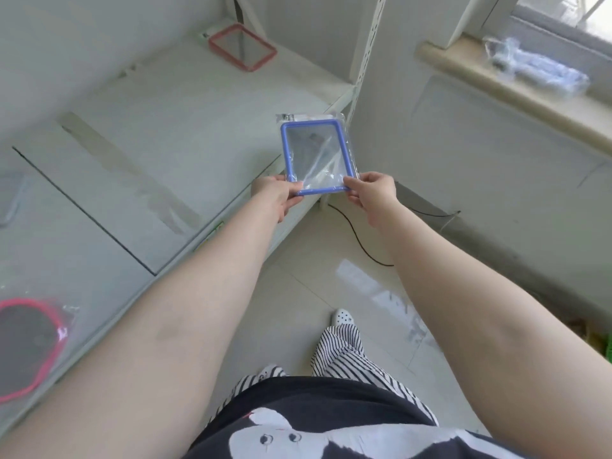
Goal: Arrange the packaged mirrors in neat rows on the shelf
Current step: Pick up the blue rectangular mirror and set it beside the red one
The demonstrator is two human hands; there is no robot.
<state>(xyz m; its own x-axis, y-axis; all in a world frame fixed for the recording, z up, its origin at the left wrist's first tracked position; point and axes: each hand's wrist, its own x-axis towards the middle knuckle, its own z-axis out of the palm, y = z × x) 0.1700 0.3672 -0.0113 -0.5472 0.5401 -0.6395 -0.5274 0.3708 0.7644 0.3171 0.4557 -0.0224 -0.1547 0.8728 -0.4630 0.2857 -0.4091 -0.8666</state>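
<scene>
1. We pinch the blue-framed packaged mirror (318, 157) by its near corners, left hand (273, 197) and right hand (372, 193), above the shelf's (165, 127) front right corner.
2. The slick wrap may slip, dropping it past the edge.

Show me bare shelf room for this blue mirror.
Both hands hold the blue mirror at the shelf's front right corner. The wide stretch from it back to the red mirror is bare. Another red mirror fills the near left end.
</scene>
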